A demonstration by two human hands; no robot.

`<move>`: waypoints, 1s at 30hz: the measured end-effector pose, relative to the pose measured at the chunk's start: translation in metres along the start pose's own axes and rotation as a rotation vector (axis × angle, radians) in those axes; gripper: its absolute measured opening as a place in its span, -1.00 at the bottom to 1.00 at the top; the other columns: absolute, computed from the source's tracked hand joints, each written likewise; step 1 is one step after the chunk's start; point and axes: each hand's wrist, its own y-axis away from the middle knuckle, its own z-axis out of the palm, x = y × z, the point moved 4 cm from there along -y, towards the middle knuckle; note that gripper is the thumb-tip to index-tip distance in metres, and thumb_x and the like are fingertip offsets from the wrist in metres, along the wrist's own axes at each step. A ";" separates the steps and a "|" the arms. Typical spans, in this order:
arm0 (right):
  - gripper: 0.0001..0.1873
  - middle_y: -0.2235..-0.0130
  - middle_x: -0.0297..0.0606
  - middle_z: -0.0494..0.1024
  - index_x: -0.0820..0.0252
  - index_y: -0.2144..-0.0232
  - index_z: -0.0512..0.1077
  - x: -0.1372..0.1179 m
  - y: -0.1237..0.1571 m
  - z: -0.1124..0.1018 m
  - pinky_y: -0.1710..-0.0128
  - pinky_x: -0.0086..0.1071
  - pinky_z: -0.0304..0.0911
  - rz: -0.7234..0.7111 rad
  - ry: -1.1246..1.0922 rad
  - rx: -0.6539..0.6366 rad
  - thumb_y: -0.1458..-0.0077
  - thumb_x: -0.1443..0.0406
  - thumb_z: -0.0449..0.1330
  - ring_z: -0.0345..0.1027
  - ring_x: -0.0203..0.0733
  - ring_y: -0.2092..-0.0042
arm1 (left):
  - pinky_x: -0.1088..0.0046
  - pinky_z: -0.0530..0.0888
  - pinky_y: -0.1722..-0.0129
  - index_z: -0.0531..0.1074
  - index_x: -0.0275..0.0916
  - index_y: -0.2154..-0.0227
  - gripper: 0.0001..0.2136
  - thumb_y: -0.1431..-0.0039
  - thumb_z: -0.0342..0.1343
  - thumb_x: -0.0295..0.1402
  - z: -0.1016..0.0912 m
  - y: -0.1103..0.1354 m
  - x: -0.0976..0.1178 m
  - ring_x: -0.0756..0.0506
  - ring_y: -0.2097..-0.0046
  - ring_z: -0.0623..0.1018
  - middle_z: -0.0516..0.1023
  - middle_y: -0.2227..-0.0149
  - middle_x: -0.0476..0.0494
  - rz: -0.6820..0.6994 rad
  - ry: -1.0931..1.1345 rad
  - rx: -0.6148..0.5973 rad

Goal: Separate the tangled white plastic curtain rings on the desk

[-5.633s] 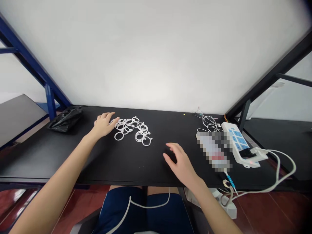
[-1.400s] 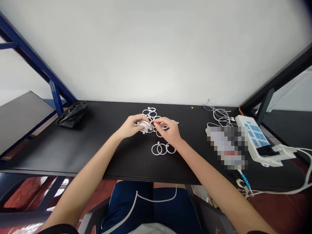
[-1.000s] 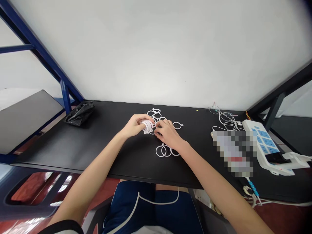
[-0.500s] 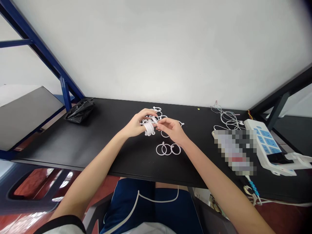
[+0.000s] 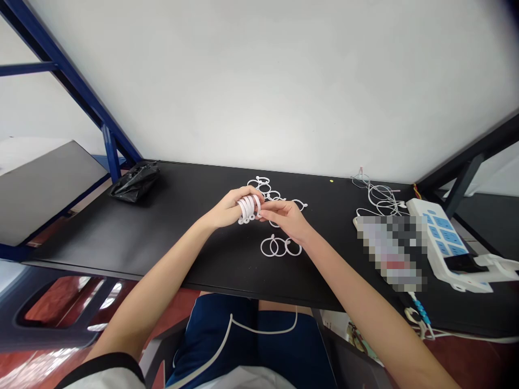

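Observation:
Several white curtain rings (image 5: 247, 208) with small eyelets hang side by side around the fingers of my left hand (image 5: 227, 208), which is closed on them. My right hand (image 5: 287, 216) pinches the rightmost of these rings near its eyelet, close to the left fingertips. Behind both hands, more loose white rings (image 5: 264, 188) lie overlapping on the black table (image 5: 194, 183). In front of my right hand lies a row of three rings (image 5: 278, 247), two of them overlapping. The rings just beyond my right fingers are partly hidden.
At the back left lies a crumpled black plastic bag (image 5: 135, 181). On the right are a blurred phone-like object (image 5: 389, 251), a white power strip (image 5: 440, 232) with a plug in it, and tangled white cables (image 5: 379, 197). A pale wall (image 5: 259, 92) rises behind the table.
The rings on my left fingers have gone from bunched together to hanging in a neater row. My right hand stays close, at the end ring. The loose rings lie as before.

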 end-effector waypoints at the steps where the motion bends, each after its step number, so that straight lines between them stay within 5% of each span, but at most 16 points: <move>1: -0.75 0.34 -0.29 0.63 0.16 0.32 0.60 -0.002 0.001 0.002 0.15 -0.26 0.47 -0.017 0.005 -0.003 0.08 0.19 0.41 0.53 -0.22 0.27 | 0.44 0.49 0.27 0.43 -0.29 0.25 -0.84 -0.13 0.18 -0.34 0.002 0.000 -0.001 -0.05 0.24 0.52 0.50 0.22 -0.15 0.005 0.015 0.030; 4: -0.62 0.33 -0.31 0.62 0.12 0.20 0.57 -0.009 0.006 0.010 0.15 -0.20 0.48 -0.111 0.076 -0.042 0.14 0.23 0.44 0.53 -0.19 0.26 | 0.39 0.46 0.12 0.32 -0.26 0.37 -0.81 -0.15 0.18 -0.27 0.009 -0.002 -0.006 -0.09 0.11 0.51 0.50 0.15 -0.15 -0.017 0.167 0.091; 7: -0.54 0.22 -0.25 0.59 0.11 0.13 0.52 -0.013 0.011 0.015 0.19 -0.19 0.50 -0.188 0.202 -0.071 0.17 0.25 0.45 0.51 -0.18 0.28 | 0.37 0.47 0.19 0.22 -0.24 0.44 -0.70 -0.13 0.18 -0.15 0.019 -0.002 -0.018 -0.10 0.16 0.53 0.52 0.21 -0.13 -0.148 0.349 0.091; 12: -0.65 0.27 -0.28 0.57 0.11 0.19 0.50 -0.009 0.015 0.020 0.25 -0.24 0.50 -0.229 0.285 -0.058 0.09 0.26 0.40 0.49 -0.21 0.34 | 0.43 0.45 0.39 0.23 -0.24 0.50 -0.64 -0.12 0.17 -0.06 0.031 -0.001 -0.033 -0.08 0.32 0.52 0.49 0.39 -0.10 -0.330 0.476 0.133; 18: -0.80 0.35 -0.33 0.57 0.10 0.34 0.54 -0.007 0.016 0.023 0.32 -0.28 0.51 -0.249 0.289 0.017 0.10 0.26 0.41 0.52 -0.19 0.37 | 0.49 0.40 0.47 0.18 -0.23 0.53 -0.67 -0.13 0.17 -0.17 0.044 0.000 -0.036 0.02 0.48 0.41 0.36 0.53 -0.01 -0.388 0.694 0.053; 25: -0.70 0.48 -0.32 0.58 0.18 0.54 0.46 -0.002 0.016 0.024 0.54 -0.32 0.47 -0.105 0.153 0.125 0.22 0.15 0.47 0.51 -0.17 0.52 | 0.63 0.21 0.69 0.24 -0.24 0.46 -0.72 -0.04 0.25 -0.25 0.044 0.004 -0.036 0.11 0.62 0.28 0.26 0.59 0.11 -0.314 0.487 0.084; 30: -0.69 0.33 -0.27 0.62 0.17 0.33 0.54 0.001 0.013 0.029 0.37 -0.29 0.53 -0.066 0.115 -0.062 0.18 0.22 0.45 0.58 -0.08 0.30 | 0.54 0.48 0.39 0.41 -0.24 0.27 -0.80 -0.15 0.18 -0.23 0.034 0.003 -0.035 0.01 0.36 0.53 0.51 0.33 -0.05 -0.267 0.473 0.101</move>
